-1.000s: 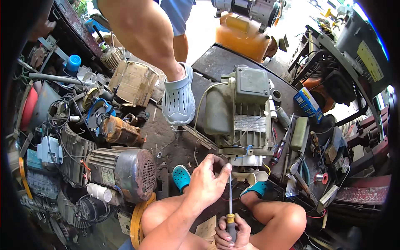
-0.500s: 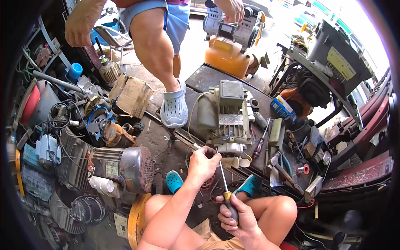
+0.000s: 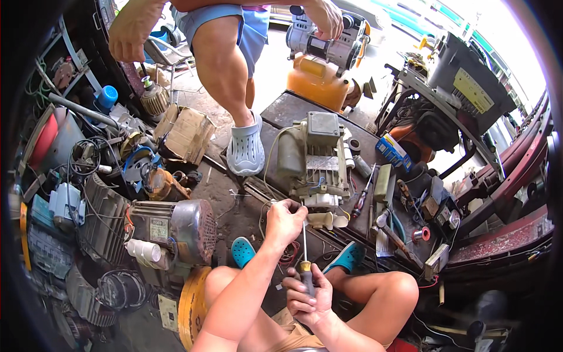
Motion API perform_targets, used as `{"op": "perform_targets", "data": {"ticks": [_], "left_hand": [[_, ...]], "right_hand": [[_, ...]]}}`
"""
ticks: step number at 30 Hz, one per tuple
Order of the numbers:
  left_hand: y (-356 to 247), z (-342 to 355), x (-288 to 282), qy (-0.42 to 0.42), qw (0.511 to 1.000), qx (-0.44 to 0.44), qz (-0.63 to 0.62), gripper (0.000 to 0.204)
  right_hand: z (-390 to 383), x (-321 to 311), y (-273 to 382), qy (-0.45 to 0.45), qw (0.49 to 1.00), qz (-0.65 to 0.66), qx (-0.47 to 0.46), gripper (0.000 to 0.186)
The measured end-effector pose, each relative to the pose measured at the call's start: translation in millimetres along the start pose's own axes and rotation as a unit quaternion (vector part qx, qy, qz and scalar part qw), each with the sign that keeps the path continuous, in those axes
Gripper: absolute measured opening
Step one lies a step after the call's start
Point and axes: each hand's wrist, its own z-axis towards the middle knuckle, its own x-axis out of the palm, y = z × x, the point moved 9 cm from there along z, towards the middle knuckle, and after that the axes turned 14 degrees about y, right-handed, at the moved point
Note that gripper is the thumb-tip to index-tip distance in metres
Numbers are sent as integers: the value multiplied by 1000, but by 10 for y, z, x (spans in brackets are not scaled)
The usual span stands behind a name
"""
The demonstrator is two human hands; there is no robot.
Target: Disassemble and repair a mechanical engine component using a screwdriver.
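My right hand (image 3: pixel 308 298) is closed round the dark handle of a screwdriver (image 3: pixel 305 268) with a yellow collar. Its thin metal shaft points up and away, toward the near end of a grey-green electric motor (image 3: pixel 324 161). Beside the shaft's upper end my left hand (image 3: pixel 285 223) is closed, thumb and forefinger pinched together; whatever they pinch is too small or hidden to name. A white part (image 3: pixel 322 200) sits on the motor's near end, with a beige bladed piece (image 3: pixel 328 221) just below it. The screwdriver's tip is hidden by my left fingertips.
A person in grey clogs (image 3: pixel 245 149) stands beyond, one hand (image 3: pixel 130 38) hanging at the far left. Another motor (image 3: pixel 187 232) and a cardboard box (image 3: pixel 185 135) crowd the left. On the right lie a second screwdriver (image 3: pixel 361 199), a hammer (image 3: pixel 402 242) and a blue box (image 3: pixel 393 151).
My right hand has shifted left, bringing the screwdriver from a slant to nearly straight up in the picture. My left hand stays pinched near the motor. The standing person's left-side hand has moved right.
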Motion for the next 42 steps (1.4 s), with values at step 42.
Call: {"op": "perform_targets", "data": {"ticks": [42], "left_hand": [[205,116,48,-3,999,-2,-33,27]], "right_hand": [[-199,112,243,-246,865,-403,-171,35]]}}
